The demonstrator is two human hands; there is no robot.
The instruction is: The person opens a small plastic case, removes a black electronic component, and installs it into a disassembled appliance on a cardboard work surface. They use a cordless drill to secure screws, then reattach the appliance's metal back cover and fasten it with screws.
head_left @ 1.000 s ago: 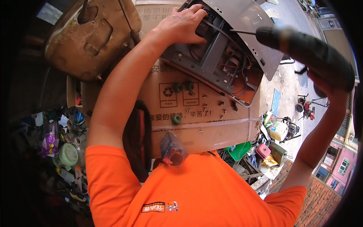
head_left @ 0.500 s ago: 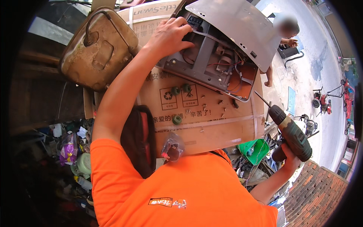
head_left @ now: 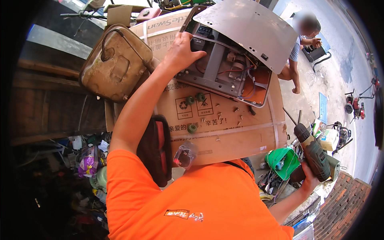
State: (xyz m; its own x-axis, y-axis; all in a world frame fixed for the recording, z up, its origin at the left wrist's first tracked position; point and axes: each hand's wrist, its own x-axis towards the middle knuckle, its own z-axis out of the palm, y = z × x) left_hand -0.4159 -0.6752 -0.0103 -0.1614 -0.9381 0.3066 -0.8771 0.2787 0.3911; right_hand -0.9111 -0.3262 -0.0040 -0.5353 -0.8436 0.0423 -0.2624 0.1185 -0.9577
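An opened metal appliance housing (head_left: 208,82) lies tilted on a cardboard box, its wires and inner parts exposed. Its grey cover panel (head_left: 244,28) is raised over the far side. My left hand (head_left: 182,52) grips the housing's left rim, thumb over the inside and fingers bent along the edge. Low on the right, my right hand (head_left: 309,178) is closed around the handle of a dark green cordless drill (head_left: 314,154). The drill's long bit points up and left, apart from the housing. Several small screws (head_left: 241,118) and green rings (head_left: 192,128) lie on the box.
The cardboard box (head_left: 224,144) serves as the work surface. A rusty brown tank (head_left: 116,66) stands left, near a black bag (head_left: 154,152). A green bucket (head_left: 283,164) and clutter sit below right. Another person (head_left: 294,60) is beyond the housing. Bricks (head_left: 340,208) lie lower right.
The whole view has shifted slightly, with the box and housing a little further right and lower. My left hand stays on the rim; my right hand still holds the drill.
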